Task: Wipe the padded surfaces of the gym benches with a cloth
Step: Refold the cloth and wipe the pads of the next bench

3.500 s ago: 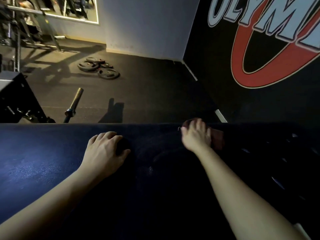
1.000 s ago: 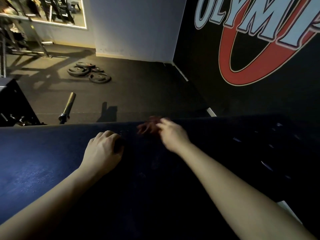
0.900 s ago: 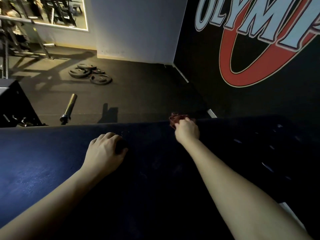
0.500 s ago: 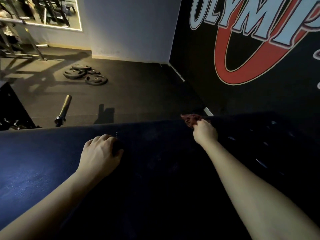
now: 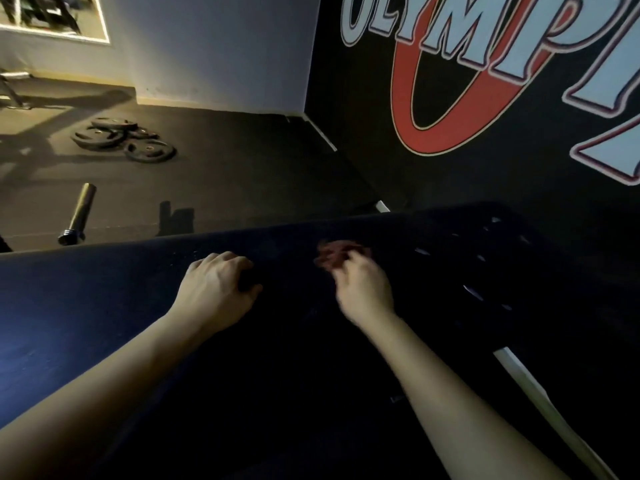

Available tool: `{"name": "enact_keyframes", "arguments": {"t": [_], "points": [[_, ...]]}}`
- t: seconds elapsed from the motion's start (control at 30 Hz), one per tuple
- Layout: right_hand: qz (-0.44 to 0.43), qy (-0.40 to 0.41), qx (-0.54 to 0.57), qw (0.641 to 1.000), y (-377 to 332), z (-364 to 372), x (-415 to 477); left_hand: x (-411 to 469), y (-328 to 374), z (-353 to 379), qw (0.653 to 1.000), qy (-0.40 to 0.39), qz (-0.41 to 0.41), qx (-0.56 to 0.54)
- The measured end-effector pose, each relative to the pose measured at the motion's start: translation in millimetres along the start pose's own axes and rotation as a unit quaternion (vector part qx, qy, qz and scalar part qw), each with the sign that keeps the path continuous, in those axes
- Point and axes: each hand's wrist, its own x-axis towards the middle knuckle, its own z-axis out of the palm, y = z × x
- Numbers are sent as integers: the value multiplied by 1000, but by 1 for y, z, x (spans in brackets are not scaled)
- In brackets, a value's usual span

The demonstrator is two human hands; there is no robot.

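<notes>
While right hand [image 5: 363,289] is pinching bunched dark red cloth [image 5: 337,254] near far edge of navy bench pad [image 5: 104,306], left hand [image 5: 216,292] is bracing there, fingers curled. Small wad likely leaving patches unwiped.

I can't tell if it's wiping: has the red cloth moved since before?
Yes. The red cloth slid left, off the bench pad's far edge, toward the left hand.
</notes>
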Motion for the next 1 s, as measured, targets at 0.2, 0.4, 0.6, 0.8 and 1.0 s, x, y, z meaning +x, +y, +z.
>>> {"name": "enact_keyframes", "arguments": {"t": [0.2,0.4,0.6,0.8,1.0], "points": [[-278,-82,64,955,-29,-1,-64,-21,-22,-16,998,31,-31,-36],[-106,-13,47,993,-37,-4,-54,-60,-28,-24,999,13,-29,-25],[-259,-71,74,960,-60,5,-49,-97,-32,-33,999,14,-37,-1],[-31,-41,50,997,-108,35,56,-120,-37,-26,996,27,-85,12],[-197,-137,153,959,-189,60,29,-128,-43,-16,986,78,-144,33]]}}
